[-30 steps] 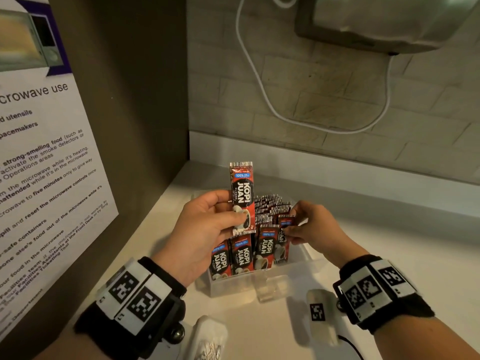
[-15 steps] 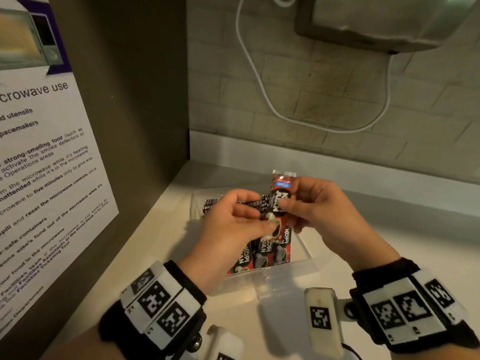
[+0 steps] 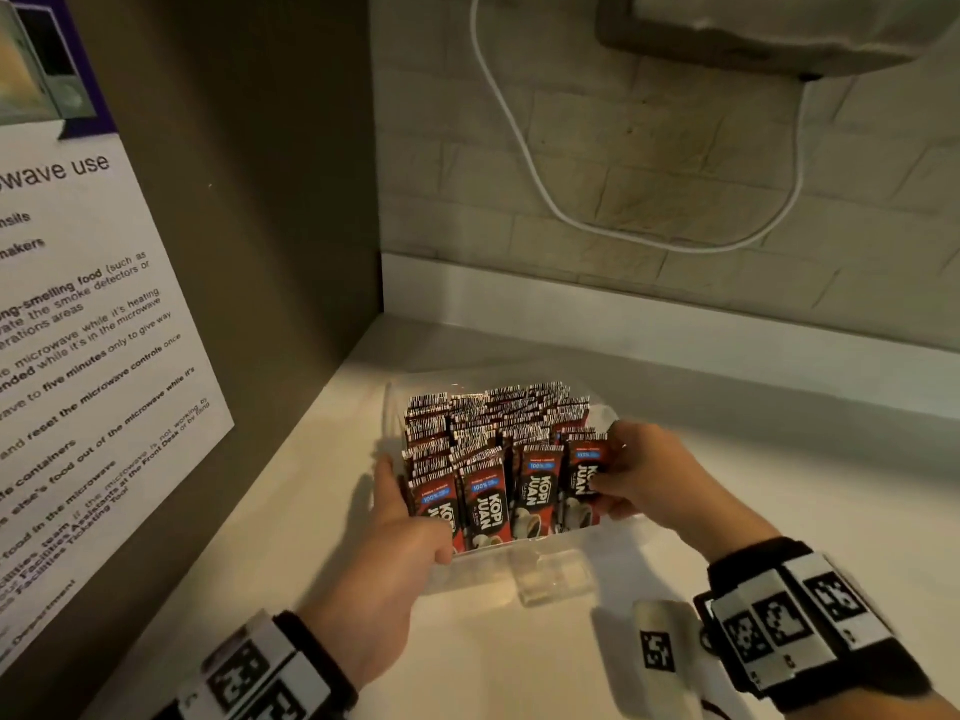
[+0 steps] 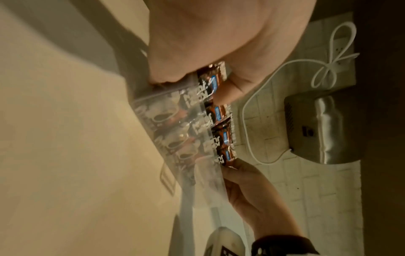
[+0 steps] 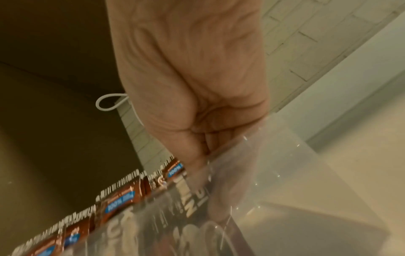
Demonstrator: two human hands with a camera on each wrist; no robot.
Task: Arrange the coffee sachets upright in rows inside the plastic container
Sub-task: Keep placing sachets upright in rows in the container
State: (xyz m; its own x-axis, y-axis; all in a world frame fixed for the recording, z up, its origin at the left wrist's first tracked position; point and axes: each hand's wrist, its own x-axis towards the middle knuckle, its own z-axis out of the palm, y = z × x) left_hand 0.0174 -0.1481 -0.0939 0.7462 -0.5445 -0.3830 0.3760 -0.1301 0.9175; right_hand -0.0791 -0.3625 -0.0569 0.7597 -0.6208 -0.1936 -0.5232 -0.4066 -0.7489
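Red-and-black foil coffee sachets (image 3: 488, 504) with white lettering, blue label bands, barcode-striped tops, centre frame; clear plastic container (image 3: 553, 579); cream worktop (image 3: 727, 459); black-and-white square-patterned wristbands (image 3: 779, 623) at the bottom; white cable (image 3: 519, 148) upper centre.

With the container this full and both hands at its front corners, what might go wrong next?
1. The right hand pinches the front-right sachet; pulling away carelessly could drag it out of its row.
2. The sachets stand well above the container's rim, so a nudge may tip the front row.
3. The left hand grips the corner; a jerk could slide the container.
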